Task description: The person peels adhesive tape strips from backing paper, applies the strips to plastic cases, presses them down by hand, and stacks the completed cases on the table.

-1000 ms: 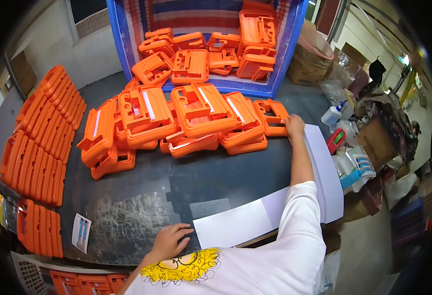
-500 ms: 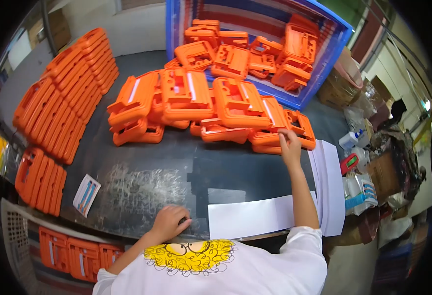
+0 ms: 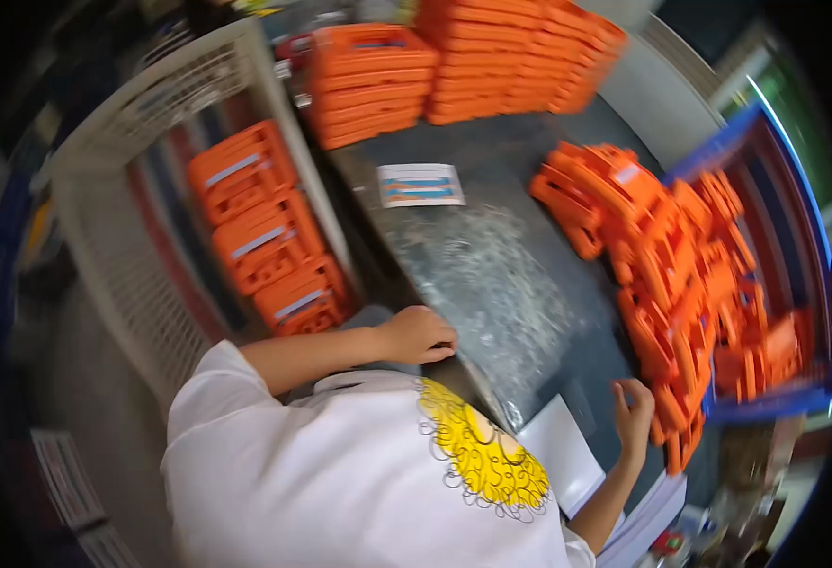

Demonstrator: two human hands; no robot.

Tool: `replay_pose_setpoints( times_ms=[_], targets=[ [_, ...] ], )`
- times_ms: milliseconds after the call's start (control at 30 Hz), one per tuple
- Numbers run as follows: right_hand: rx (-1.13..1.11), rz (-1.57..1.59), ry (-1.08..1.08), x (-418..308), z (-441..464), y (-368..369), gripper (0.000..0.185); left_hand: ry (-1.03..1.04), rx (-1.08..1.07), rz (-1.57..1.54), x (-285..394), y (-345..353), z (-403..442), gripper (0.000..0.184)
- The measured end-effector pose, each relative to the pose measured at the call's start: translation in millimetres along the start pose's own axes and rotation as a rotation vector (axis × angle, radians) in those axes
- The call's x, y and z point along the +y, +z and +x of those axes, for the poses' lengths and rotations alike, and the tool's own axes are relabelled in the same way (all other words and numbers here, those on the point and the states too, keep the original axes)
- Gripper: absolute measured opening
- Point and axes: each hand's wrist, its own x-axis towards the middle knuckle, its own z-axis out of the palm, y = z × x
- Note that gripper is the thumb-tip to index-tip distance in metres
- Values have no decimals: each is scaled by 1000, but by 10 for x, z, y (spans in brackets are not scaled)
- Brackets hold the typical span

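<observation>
My left hand (image 3: 418, 334) rests at the table's near edge, its fingers curled together with nothing visible in them. To the right, my right hand (image 3: 633, 407) is half curled, its fingertips apart and no object seen between them. It is beside the near end of a heap of orange plastic cases (image 3: 657, 260), whose exact contact with the hand I cannot tell. Below that hand lie a blank white sheet (image 3: 560, 450) and a pile of white paper strips (image 3: 657, 511). A printed card with blue bars (image 3: 421, 185) lies farther up the table.
On the left, a pale plastic crate (image 3: 278, 156) with a striped lining holds three orange cases (image 3: 272, 232). Stacked orange cases (image 3: 515, 62) line the table's far end. A blue-rimmed bin (image 3: 825, 275) at right contains more cases. The dark tabletop (image 3: 586, 327) has a scuffed, shiny patch.
The view has swung left and down, bringing the pale crate into fuller view. My right hand has come away from the top of the case heap; my left hand stays by the table edge.
</observation>
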Motion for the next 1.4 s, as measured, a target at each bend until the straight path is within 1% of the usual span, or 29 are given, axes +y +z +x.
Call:
replay_pose_setpoints(
  times_ms=[33, 67, 100, 133, 167, 233, 267, 333, 367, 400, 467, 533, 600, 700, 733, 833, 867, 933, 967, 1000, 1033, 1067, 1100, 1167, 1233, 1300, 1367, 1400],
  targets=[
    [26, -74, -115, -84, 124, 21, 12, -39, 26, -13, -30, -14, -177, 12],
    [45, -58, -128, -289, 239, 41, 9, -133, 42, -59, -71, 12, -365, 14],
    [65, -45, -128, -491, 318, 61, 6, -271, 45, -100, -11, -55, -548, 14],
    [49, -21, -154, -629, 397, 109, 2, -326, 95, -96, -38, -41, -765, 13],
    [36, -2, -220, -787, 466, 170, 3, -368, 136, -91, -97, -4, -955, 13],
    [24, 26, -324, -1167, 562, 306, 6, -400, 344, -5, -196, -16, -1333, 11],
    [-6, 58, -321, -1356, 587, 375, 16, -409, 444, 35, -263, -7, -1539, 10],
    [-88, 194, -323, -1636, 616, 538, 22, -705, 630, 10, -590, 223, -2068, 17],
    [-132, 259, -325, -1728, 625, 610, 24, -775, 725, 144, -787, 448, -2399, 26],
    [-165, 236, -379, -1789, 636, 665, 25, -840, 819, 282, -903, 643, -2717, 35],
    [-214, 192, -484, -1881, 657, 777, 28, -1035, 480, 272, -828, 819, -3228, 53],
    [-265, 191, -455, -1921, 628, 879, 28, -1158, 139, 248, -607, 919, -3392, 60],
    [-272, 193, -464, -1941, 603, 979, 26, -1042, 83, 439, -844, 1300, -3636, 63],
    [-296, 121, -480, -1960, 505, 1070, 20, -1108, 113, 379, -978, 1278, -3471, 61],
    [-325, 122, -457, -1953, 446, 1088, 14, -1101, 126, 374, -841, 1041, -3252, 52],
    [-449, 138, -401, -2006, 237, 1064, 18, -758, 48, 385, -1035, 790, -2971, 45],
    [-520, 172, -312, -2026, 142, 1087, 20, -672, 11, 289, -1050, 695, -2882, 35],
    [-681, 244, -132, -2041, -92, 1134, 24, -962, -167, 148, -844, 576, -2804, 28],
    [-729, 314, -152, -2006, -201, 1178, 28, -1106, -264, 72, -786, 584, -2803, 25],
    [-783, 282, -147, -1952, -332, 1261, 30, -1119, -429, -15, -730, 606, -2903, 25],
    [-840, 248, -137, -1862, -498, 1378, 31, -1082, -599, -114, -627, 657, -3114, 24],
    [-895, 217, -13, -1728, -709, 1602, 35, -1064, -741, -206, -493, 712, -3331, 24],
    [-885, 259, 35, -1665, -848, 1641, 36, -1052, -839, -278, -324, 773, -3548, 24],
    [-866, 337, 114, -1579, -1030, 1693, 37, -1054, -891, -340, -30, 808, -3842, 24],
    [-839, 422, 160, -1565, -1050, 1779, 38, -1074, -894, -367, 163, 843, -4003, 25],
    [-848, 504, 214, -1568, -1052, 1823, 40, -1090, -889, -375, 200, 812, -4095, 26],
    [-877, 500, 220, -1634, -946, 1761, 39, -1124, -891, -382, 184, 738, -4115, 28],
    [-889, 513, 265, -1680, -901, 1704, 39, -1154, -887, -400, 148, 628, -4125, 29]
  ],
)
